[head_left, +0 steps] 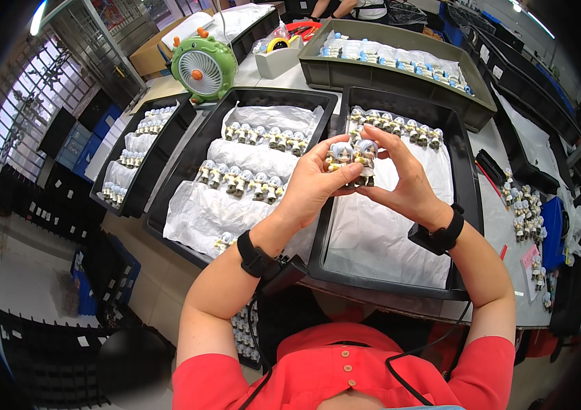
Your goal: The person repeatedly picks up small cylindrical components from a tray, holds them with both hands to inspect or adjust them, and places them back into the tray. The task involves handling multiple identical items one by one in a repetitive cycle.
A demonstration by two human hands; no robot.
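Above a black tray (464, 225) lined with white paper, my two hands meet around a pair of small figurines with pale blue-grey hair. My left hand (306, 183) is closed on one figurine (339, 156), its thumb across the front. My right hand (410, 184) curves around the other figurine (367, 156), fingers at its head and thumb near its feet. The two figurines stand upright, side by side and seemingly touching. Behind them, a row of similar figurines (397, 126) lies along the tray's far end.
To the left, a second black tray (188, 198) holds rows of figurines between paper sheets; a narrower tray (184, 113) lies beyond it. A green fan (203, 68), a tape dispenser (279, 60) and an olive bin (399, 76) stand behind. Loose figurines (526, 212) lie at right.
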